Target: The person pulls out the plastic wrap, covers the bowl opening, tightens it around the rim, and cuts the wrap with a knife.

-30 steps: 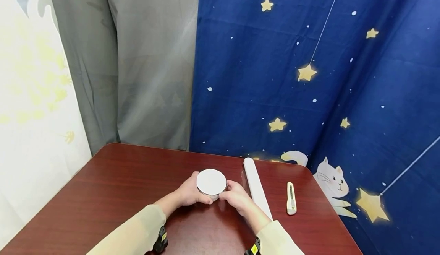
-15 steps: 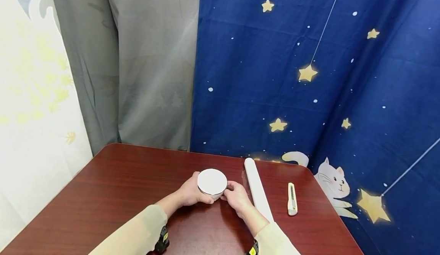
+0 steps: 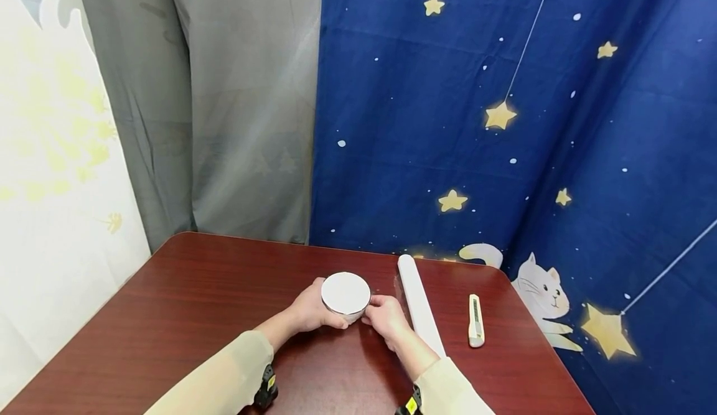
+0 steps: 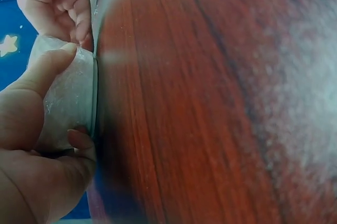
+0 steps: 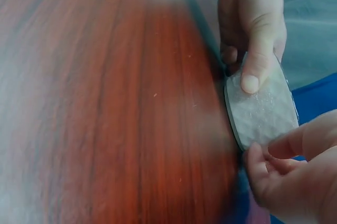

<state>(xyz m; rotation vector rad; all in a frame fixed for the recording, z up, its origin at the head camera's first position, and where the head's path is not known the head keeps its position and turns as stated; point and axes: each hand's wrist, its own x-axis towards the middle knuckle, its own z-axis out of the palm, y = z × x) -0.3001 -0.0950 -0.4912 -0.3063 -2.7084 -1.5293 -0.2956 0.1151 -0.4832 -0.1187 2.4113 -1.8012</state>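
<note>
Both hands hold a round container [image 3: 345, 293] with a flat white top and a thin silvery rim. Its side [image 5: 260, 113], seen in the wrist views, is pale grey with a diamond pattern and shiny creases like clear film. My left hand [image 3: 308, 309] grips it from the left, thumb across the near side, fingers mostly hidden behind. At the opposite side, my right hand [image 3: 386, 318] has its thumb and curled fingers pinched together at the edge. In the left wrist view the right hand [image 4: 58, 6] appears at the container's far end.
A long white roll [image 3: 420, 306] lies just right of the right hand, its near end behind the forearm. Farther right lies a pale utility knife [image 3: 475, 321]. The dark red wooden table [image 3: 213, 290] ends in front of grey and star-patterned blue curtains [image 3: 392, 122].
The right thumb has drawn back from the container's near side to its right edge, and the right fingers have curled in more. The left hand and container have barely moved.
</note>
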